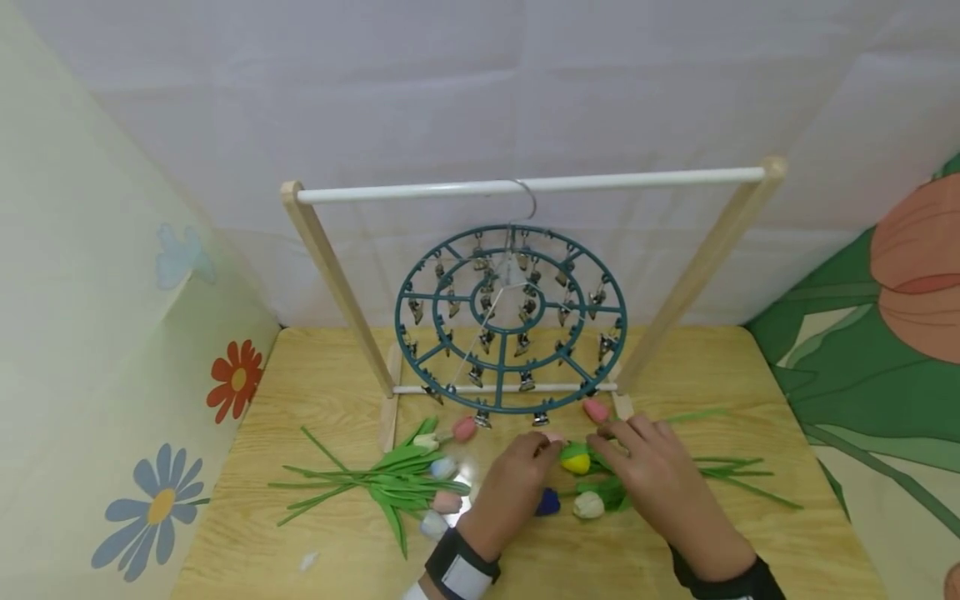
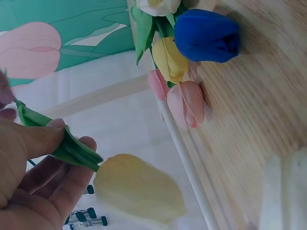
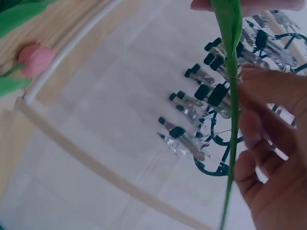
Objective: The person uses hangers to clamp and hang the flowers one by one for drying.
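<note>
In the left wrist view, my left hand (image 2: 43, 167) pinches the green leaves of an artificial yellow tulip (image 2: 139, 187) between thumb and fingers. Its pale bloom points away from the fingertips. My right hand (image 3: 273, 124) holds the same tulip's green stem (image 3: 233, 120) just below the leaves, with fingers curled beside it. Seen from the head, the left hand (image 1: 513, 487) and right hand (image 1: 663, 483) are close together over the table's right half. A blue tulip (image 1: 548, 502), a white tulip (image 1: 588, 505) and a pink tulip (image 1: 596, 410) lie around them.
A round green hanger (image 1: 501, 375) with several metal clips hangs from the white bar (image 1: 420, 191) of a wooden-sided rack, behind the hands. Left of the hands lies a bunch of tulips (image 1: 405, 475), stems pointing left. A white scrap (image 1: 308, 561) lies on the wooden table (image 1: 247, 517).
</note>
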Tool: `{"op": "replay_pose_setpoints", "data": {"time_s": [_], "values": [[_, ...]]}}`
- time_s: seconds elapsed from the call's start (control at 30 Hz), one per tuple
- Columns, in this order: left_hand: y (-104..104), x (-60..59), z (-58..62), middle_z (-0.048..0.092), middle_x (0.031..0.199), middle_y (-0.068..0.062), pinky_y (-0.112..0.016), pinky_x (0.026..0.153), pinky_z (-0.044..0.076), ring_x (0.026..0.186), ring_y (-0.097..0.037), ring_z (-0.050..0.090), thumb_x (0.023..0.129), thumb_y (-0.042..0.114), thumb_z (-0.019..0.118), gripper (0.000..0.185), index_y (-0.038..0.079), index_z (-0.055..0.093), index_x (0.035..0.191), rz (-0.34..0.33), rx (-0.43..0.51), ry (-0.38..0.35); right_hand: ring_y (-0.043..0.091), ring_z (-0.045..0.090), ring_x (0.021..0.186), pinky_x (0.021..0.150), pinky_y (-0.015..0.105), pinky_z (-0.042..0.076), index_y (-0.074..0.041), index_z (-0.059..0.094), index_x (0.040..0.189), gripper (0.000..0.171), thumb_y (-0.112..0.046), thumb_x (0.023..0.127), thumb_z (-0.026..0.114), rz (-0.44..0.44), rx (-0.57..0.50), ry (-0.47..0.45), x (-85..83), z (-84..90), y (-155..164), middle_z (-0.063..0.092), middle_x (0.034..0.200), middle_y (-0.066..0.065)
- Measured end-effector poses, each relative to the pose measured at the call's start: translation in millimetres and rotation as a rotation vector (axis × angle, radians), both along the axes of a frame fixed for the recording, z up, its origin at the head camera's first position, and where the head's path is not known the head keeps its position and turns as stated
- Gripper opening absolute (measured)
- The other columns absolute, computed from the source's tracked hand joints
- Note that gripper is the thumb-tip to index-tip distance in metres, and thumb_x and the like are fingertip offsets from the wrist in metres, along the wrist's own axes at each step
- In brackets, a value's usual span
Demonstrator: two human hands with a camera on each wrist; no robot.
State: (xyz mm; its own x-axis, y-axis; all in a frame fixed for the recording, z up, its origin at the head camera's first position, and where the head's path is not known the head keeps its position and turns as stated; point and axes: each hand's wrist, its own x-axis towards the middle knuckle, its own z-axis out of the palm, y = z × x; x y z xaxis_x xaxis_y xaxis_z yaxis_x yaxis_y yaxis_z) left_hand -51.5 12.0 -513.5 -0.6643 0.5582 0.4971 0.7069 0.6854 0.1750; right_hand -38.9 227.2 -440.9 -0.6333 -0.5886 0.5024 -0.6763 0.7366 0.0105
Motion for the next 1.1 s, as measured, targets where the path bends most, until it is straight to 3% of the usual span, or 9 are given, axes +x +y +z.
{"op": "replay_pose_setpoints", "data": {"time_s": [0.07, 0.13, 0.3, 0.53, 0.63, 0.73, 0.8, 0.93, 1.1], "values": [[-3, -0.1, -0.8, 0.065, 0.099, -0.001, -0.011, 0.074, 0.055, 0.084, -0.008, 0.062, 0.093, 0.006, 0.074, 0.023, 0.009, 0.076, 0.116, 0.015, 0.019, -0.001, 0.019, 0.058, 0.081, 0.060, 0.036, 0.047, -0.010, 0.078, 0.094, 0.042, -0.024, 0.112, 0.042, 0.049, -0.062, -0.009, 1.7, 0.7, -2, 0.069, 0.098, 0.005], [-6, 0.2, -1.4, 0.062, 0.096, 0.000, -0.008, 0.070, 0.052, 0.080, -0.006, 0.058, 0.093, 0.006, 0.074, 0.023, 0.009, 0.076, 0.116, 0.018, 0.035, -0.010, 0.015, 0.058, 0.080, 0.061, 0.031, 0.045, -0.013, 0.077, 0.088, 0.055, -0.024, 0.113, 0.029, 0.104, -0.118, -0.018, 3.8, 0.8, -5, 0.068, 0.095, 0.000], [-14, 4.5, -3.8, 0.060, 0.095, 0.001, -0.008, 0.070, 0.051, 0.081, -0.005, 0.056, 0.094, 0.003, 0.071, 0.025, 0.011, 0.076, 0.117, 0.024, 0.090, -0.070, 0.011, 0.061, 0.078, 0.063, 0.028, 0.050, -0.015, 0.074, 0.078, 0.055, -0.020, 0.111, 0.030, 0.154, -0.138, -0.059, 7.6, -3.0, -6, 0.068, 0.087, -0.005], [-26, 8.4, -10.8, 0.060, 0.092, 0.000, -0.009, 0.071, 0.053, 0.077, -0.007, 0.060, 0.094, 0.000, 0.068, 0.020, 0.008, 0.075, 0.111, 0.035, 0.249, -0.082, 0.021, 0.073, 0.090, 0.069, 0.033, 0.063, -0.005, 0.076, 0.095, 0.064, -0.036, 0.112, 0.022, 0.064, -0.082, -0.143, 1.1, -2.5, -8, 0.076, 0.104, 0.007], [-33, 7.9, -11.0, 0.063, 0.095, -0.001, -0.011, 0.078, 0.057, 0.083, -0.009, 0.067, 0.093, 0.000, 0.070, 0.018, 0.008, 0.075, 0.108, 0.054, 0.308, -0.083, 0.024, 0.073, 0.101, 0.075, 0.034, 0.064, -0.001, 0.072, 0.115, 0.050, -0.037, 0.112, 0.036, 0.040, -0.116, -0.213, -4.2, 0.2, -15, 0.074, 0.120, 0.011], [-40, 6.5, -11.4, 0.065, 0.095, -0.001, -0.013, 0.080, 0.058, 0.084, -0.011, 0.068, 0.091, 0.000, 0.071, 0.018, 0.008, 0.075, 0.107, 0.076, 0.349, -0.094, 0.018, 0.072, 0.097, 0.075, 0.031, 0.064, 0.000, 0.064, 0.132, 0.035, -0.023, 0.105, 0.060, 0.037, -0.163, -0.273, -10.7, 1.2, -23, 0.072, 0.122, 0.011], [-44, 5.3, -11.5, 0.066, 0.094, -0.001, -0.015, 0.080, 0.059, 0.084, -0.012, 0.068, 0.091, 0.001, 0.072, 0.016, 0.008, 0.076, 0.105, 0.077, 0.380, -0.093, 0.013, 0.069, 0.090, 0.072, 0.027, 0.062, 0.000, 0.062, 0.130, 0.037, -0.017, 0.098, 0.069, 0.050, -0.190, -0.280, -15.3, 1.1, -29, 0.071, 0.117, 0.010], [-49, 4.4, -13.9, 0.065, 0.092, -0.001, -0.013, 0.078, 0.058, 0.080, -0.012, 0.067, 0.091, 0.004, 0.073, 0.013, 0.007, 0.076, 0.103, 0.063, 0.435, -0.093, 0.006, 0.057, 0.081, 0.065, 0.021, 0.055, -0.004, 0.064, 0.117, 0.033, -0.034, 0.102, 0.065, 0.062, -0.224, -0.262, -23.0, 0.5, -37, 0.064, 0.097, 0.002], [-54, 3.4, -21.2, 0.065, 0.091, -0.002, -0.013, 0.074, 0.057, 0.078, -0.012, 0.066, 0.088, 0.000, 0.075, 0.013, 0.005, 0.074, 0.100, 0.052, 0.492, -0.072, 0.020, 0.063, 0.103, 0.087, 0.039, 0.055, -0.004, 0.065, 0.129, 0.047, -0.035, 0.095, 0.074, 0.054, -0.252, -0.283, -30.7, 2.3, -47, 0.069, 0.122, 0.008]]}}
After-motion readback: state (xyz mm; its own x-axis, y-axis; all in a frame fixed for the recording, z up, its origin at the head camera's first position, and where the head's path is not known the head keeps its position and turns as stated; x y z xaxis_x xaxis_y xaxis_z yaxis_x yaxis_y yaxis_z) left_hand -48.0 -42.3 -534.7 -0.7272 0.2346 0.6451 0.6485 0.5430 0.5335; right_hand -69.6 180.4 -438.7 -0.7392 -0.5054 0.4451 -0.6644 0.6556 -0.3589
